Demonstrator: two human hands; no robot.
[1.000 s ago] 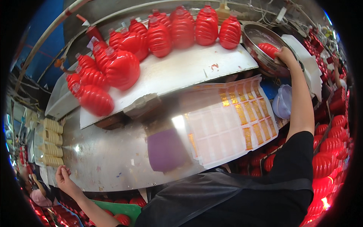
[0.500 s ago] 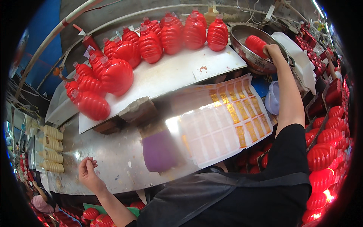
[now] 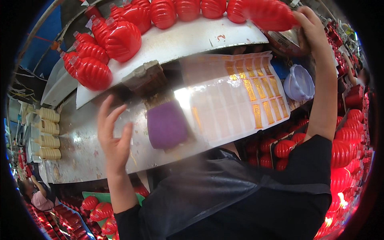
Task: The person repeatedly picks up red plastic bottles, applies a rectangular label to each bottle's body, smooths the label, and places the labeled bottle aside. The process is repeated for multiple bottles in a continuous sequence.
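Right hand: the right hand [image 3: 314, 30] is raised to the far right of the table, fingers [image 3: 306, 16] curled around the end of a ribbed red bottle [image 3: 268, 14].
Held bottle: it lies on its side in that grip, just above a metal bowl [image 3: 286, 40] at the table's edge; what the bowl holds I cannot tell.
Left hand: the left hand [image 3: 114, 138] hovers over the steel table [image 3: 80, 152], fingers [image 3: 105, 114] spread and loose, gripping nothing.
Nearest to the left hand: a purple pad [image 3: 166, 124] sits just to its right, touching the near corner of a sticker sheet [image 3: 236, 98].
Sticker sheet: glossy backing, mostly bare, with a few columns of gold labels left along its right side.
White board: a curved white board [image 3: 180, 42] carries a row of red bottles [image 3: 120, 38], some upright, some leaning.
Right of the sheet: a pale lilac tub [image 3: 300, 84], contents unclear.
Left edge: cream spools [image 3: 46, 134] stacked in a column.
Below the table: crates of more red bottles [image 3: 348, 148].
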